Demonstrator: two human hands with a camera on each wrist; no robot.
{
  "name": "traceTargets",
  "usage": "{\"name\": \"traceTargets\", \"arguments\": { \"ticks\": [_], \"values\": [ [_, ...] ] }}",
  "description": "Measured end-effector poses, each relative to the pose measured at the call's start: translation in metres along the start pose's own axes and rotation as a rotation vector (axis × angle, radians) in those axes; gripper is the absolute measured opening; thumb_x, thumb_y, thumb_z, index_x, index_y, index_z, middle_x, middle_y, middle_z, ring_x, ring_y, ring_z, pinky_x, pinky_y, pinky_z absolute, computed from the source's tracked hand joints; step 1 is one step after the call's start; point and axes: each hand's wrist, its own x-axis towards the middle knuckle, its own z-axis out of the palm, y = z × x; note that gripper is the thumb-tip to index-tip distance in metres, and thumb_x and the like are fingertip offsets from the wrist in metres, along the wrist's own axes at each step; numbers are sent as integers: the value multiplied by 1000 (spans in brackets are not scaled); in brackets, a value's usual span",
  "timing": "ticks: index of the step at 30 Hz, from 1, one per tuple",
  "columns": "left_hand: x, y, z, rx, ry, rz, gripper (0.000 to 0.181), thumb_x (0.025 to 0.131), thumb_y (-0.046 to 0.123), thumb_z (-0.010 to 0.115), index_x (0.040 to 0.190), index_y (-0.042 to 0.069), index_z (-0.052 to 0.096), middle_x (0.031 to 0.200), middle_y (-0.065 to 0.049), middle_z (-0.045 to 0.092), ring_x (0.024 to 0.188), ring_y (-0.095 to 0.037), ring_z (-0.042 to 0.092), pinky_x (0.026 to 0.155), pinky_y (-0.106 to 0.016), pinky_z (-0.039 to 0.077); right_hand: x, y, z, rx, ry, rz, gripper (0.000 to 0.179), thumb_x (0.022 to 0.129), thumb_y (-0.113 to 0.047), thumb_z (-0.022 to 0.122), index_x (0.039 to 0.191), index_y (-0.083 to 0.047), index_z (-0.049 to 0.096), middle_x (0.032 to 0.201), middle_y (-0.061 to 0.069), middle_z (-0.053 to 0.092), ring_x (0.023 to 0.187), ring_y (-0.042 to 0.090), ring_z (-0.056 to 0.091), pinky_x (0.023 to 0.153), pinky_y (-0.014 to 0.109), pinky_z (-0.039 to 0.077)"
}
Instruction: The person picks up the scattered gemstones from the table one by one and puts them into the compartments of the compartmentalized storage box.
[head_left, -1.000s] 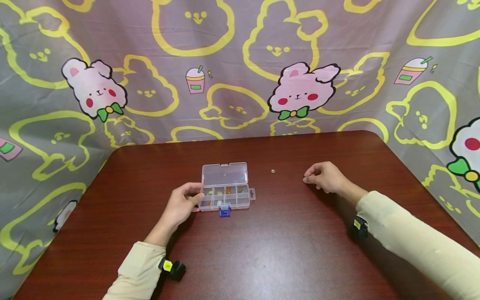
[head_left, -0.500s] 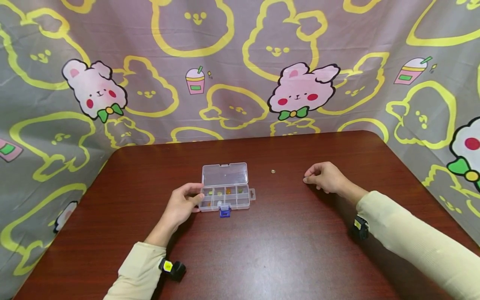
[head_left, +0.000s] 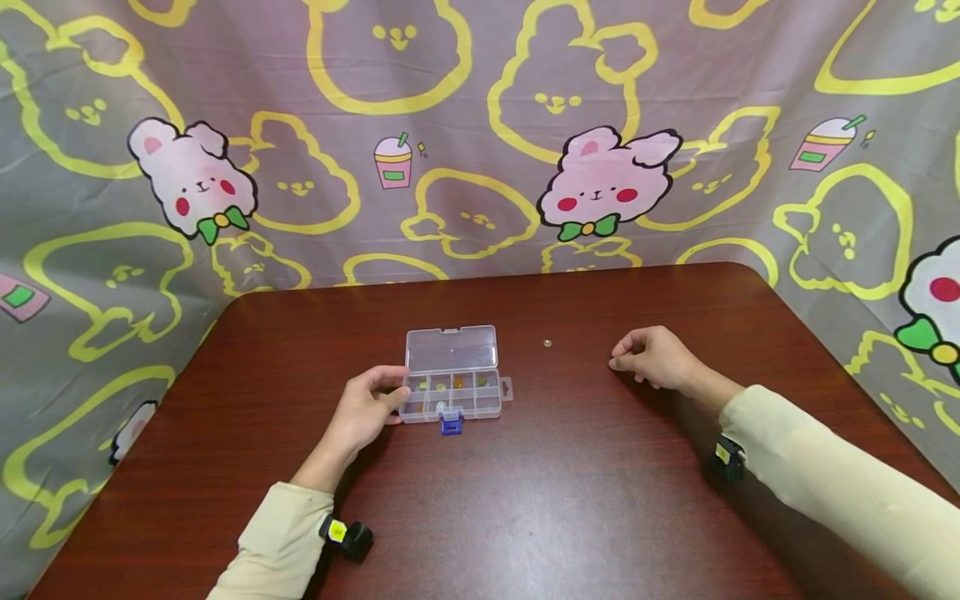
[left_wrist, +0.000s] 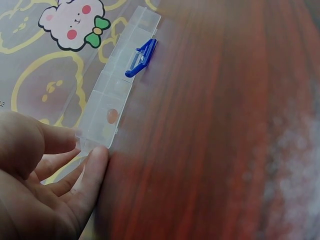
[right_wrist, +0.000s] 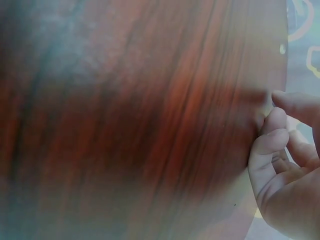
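A clear plastic compartment box (head_left: pixel 487 402) lies on the table with its lid (head_left: pixel 451 348) raised at the back. Its blue latch (head_left: pixel 452 423) hangs at the front. Several small yellow, orange, green and whitish pieces sit in its compartments. My left hand (head_left: pixel 369 407) grips the box's left end between thumb and fingers, also seen in the left wrist view. Well to the right, my right hand (head_left: pixel 654 358) is low over the table, thumb and index finger pinched on a tiny piece mostly hidden by the fingertips. Between box and right hand lies a small round bead (head_left: pixel 547 343).
The brown wooden table (head_left: pixel 525 517) stretches around the box. A patterned fabric curtain (head_left: pixel 465 100) with cartoon bunnies encloses its back and sides. A hanging tab (head_left: pixel 506 388) sticks out from the box's right end.
The right hand's fingertips have shifted very slightly, staying pinched at nearly the same spot. The left hand keeps its hold, and the box and the loose bead stay where they were.
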Motion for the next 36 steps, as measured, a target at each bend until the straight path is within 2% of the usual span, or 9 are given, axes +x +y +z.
{"name": "traceTargets", "arguments": {
  "ticks": [17, 25, 36],
  "values": [
    [1, -3, 0, -5, -3, 8, 31, 94, -4, 64, 125, -5, 63, 119, -27, 63, 79, -17, 65, 61, -29, 60, -14, -1, 2, 28, -1, -30, 12, 91, -11, 73, 96, -1, 66, 64, 6, 60, 50, 17, 51, 39, 28, 42],
    [1, -3, -1, 3, 2, 10, 31, 94, -4, 64, 125, -4, 63, 118, -26, 64, 79, -17, 65, 62, -30, 60, -22, -4, 3, 58, 3, -43, 15, 89, -10, 74, 97, -1, 65, 69, 8, 63, 53, 19, 53, 39, 29, 43],
    [2, -3, 0, 2, 2, 11, 31, 94, -5, 64, 125, -4, 63, 117, -26, 64, 78, -16, 64, 62, -30, 60, -26, -9, 16, 128, -32, -54, 10, 90, -7, 72, 97, -3, 67, 73, 12, 66, 53, 20, 53, 38, 25, 40]
  ]
}}
